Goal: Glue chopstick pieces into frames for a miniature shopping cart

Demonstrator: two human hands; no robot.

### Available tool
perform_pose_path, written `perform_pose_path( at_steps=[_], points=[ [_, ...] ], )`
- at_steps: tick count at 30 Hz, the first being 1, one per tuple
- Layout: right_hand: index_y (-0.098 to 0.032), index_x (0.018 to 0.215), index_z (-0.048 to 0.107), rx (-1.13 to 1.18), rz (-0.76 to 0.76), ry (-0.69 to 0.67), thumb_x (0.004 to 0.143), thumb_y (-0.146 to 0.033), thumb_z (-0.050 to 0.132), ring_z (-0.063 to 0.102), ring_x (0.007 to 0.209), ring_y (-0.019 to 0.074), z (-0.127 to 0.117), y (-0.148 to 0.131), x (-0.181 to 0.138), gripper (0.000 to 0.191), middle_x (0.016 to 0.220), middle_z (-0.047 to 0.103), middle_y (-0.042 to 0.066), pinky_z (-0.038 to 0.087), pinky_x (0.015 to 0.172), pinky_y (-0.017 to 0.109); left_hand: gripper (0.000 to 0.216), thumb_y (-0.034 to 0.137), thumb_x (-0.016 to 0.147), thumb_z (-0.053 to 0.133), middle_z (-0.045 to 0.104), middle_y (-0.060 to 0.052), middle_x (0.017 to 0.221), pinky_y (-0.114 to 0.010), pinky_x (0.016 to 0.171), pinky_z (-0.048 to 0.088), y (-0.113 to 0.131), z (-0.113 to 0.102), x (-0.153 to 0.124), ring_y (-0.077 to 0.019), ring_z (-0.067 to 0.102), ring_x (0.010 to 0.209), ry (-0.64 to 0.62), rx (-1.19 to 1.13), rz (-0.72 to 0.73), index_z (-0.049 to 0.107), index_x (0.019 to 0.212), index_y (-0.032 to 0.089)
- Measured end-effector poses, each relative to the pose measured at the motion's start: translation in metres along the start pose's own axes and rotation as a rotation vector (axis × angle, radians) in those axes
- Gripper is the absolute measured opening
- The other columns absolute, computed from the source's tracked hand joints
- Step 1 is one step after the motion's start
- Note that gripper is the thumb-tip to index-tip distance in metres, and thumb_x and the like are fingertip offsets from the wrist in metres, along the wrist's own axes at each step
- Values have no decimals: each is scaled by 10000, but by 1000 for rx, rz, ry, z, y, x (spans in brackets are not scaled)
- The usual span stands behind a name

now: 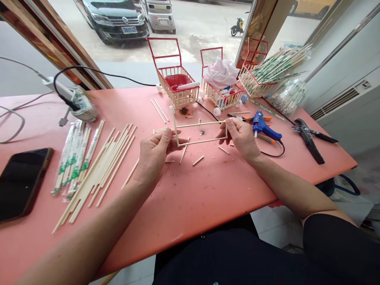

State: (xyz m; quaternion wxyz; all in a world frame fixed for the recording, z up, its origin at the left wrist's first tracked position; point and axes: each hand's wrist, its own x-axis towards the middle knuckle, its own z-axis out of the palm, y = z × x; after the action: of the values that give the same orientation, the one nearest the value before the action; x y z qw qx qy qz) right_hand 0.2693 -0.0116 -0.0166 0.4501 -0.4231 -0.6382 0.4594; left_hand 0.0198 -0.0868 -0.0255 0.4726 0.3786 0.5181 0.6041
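"How should we handle this frame (202, 141)?"
"Lightly, we'd judge, so its corners don't twist. Our left hand (152, 154) pinches one end between thumb and fingers, our right hand (242, 136) the other likewise."
"Where is it?"
"Over the desk (178, 217), between near and far edges."
"And its look?"
"Thin, pale, oblong; at our left, an upright (174, 122) rises past the top stick (202, 124)."

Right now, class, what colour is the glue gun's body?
The glue gun has a blue body, shown best in the head view.
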Motion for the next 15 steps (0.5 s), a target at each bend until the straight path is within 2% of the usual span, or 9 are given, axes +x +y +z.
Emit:
perform_pose_path(
  at_steps=[6,11,15],
  points=[
    [-213,903,645,-23,-40,54,952,-926,604,707,518,120,-3,-4,1,716,681,787,40,468,459,210,577,746,839,865,842,-124,894,-245,562,552,10,-1,-7,-191,740,746,-83,211,-65,859,932,176],
    [-213,907,643,-46,-46,51,971,-908,602,710,513,122,-3,-5,1,699,675,780,33,465,460,212,529,700,832,867,804,-104,790,-233,481,456,9,-2,-5,-132,599,562,-109,292,-80,822,787,175],
    [-214,898,638,-49,-53,59,979,-910,585,711,505,126,-4,-5,1,702,666,775,31,449,454,214,528,703,802,877,799,-106,764,-245,452,420,7,-1,-3,-126,560,505,-130,298,-97,809,770,180]
  ],
)
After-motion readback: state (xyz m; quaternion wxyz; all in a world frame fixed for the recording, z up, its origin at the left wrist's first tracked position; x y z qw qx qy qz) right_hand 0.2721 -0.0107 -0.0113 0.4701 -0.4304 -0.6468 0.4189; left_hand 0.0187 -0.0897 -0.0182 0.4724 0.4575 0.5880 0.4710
